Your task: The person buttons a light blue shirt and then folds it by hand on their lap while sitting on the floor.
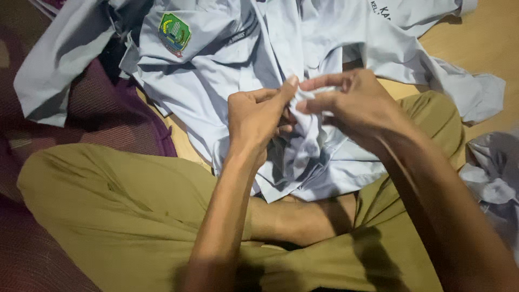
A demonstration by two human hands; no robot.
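My left hand (258, 116) and right hand (346, 103) both pinch a fold of the pale shirt (259, 59), which lies across my lap, stretching away from me toward the badge (174, 33).

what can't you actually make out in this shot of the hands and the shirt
- Head view: what the left hand and right hand pinch on the pale blue shirt; the fingertips and bunched cloth cover that spot.
- Head view: the shirt's collar end, cut off by the top edge.
- Head view: the grey cloth at right, cut off by the frame edge and dim.
- Head view: the sleeve badge, too small for detail.
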